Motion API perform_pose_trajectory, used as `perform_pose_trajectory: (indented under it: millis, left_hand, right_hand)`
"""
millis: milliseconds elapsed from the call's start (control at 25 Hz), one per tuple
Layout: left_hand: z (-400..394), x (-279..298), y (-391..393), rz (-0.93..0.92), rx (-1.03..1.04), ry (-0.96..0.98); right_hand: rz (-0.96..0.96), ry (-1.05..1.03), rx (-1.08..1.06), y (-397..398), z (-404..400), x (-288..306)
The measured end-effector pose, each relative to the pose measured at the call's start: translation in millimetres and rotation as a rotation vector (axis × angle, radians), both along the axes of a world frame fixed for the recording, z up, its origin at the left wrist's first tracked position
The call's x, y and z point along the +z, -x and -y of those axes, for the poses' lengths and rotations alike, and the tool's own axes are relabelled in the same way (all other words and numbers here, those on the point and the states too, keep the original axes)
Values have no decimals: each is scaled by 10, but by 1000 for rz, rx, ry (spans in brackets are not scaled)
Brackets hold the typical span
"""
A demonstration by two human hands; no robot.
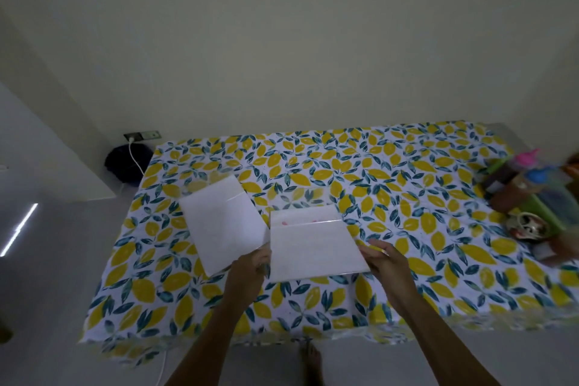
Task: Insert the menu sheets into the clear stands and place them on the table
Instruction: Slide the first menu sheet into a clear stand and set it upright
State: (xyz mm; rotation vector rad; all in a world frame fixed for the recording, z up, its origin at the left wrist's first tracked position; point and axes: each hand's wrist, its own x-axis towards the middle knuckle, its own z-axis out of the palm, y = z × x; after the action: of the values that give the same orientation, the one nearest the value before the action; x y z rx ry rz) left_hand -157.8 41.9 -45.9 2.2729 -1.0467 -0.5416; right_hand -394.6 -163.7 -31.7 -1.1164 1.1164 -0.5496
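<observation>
Two clear stands with white menu sheets in them are over a table covered with a lemon-print cloth (391, 197). The left stand (224, 222) lies flat on the cloth, apart from my hands. The right stand (313, 244) shows faint pink print near its top. My left hand (250, 266) grips its lower left edge and my right hand (385, 263) grips its lower right corner, fingers wrapped over the front. Whether its base touches the cloth I cannot tell.
A green bin (539, 197) with bottles, boxes and small items stands at the table's right edge. A dark bag (125, 163) and a white cable under a wall socket (142, 136) sit by the far left corner. My bare foot (310, 360) shows below the near edge.
</observation>
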Motion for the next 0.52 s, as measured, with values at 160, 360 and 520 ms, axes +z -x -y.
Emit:
perform_pose_trajectory:
  millis: [160,360,520]
  left_hand:
    - [164,477,41,109,3,152]
    - [602,585,-618,246,19,69]
    - [1025,761,-1053,89,131,107]
  right_hand:
    - [-47,164,146,-60,256,300]
    - [-17,323,297,-457,800,523]
    - [-140,571,346,-935,1268,499]
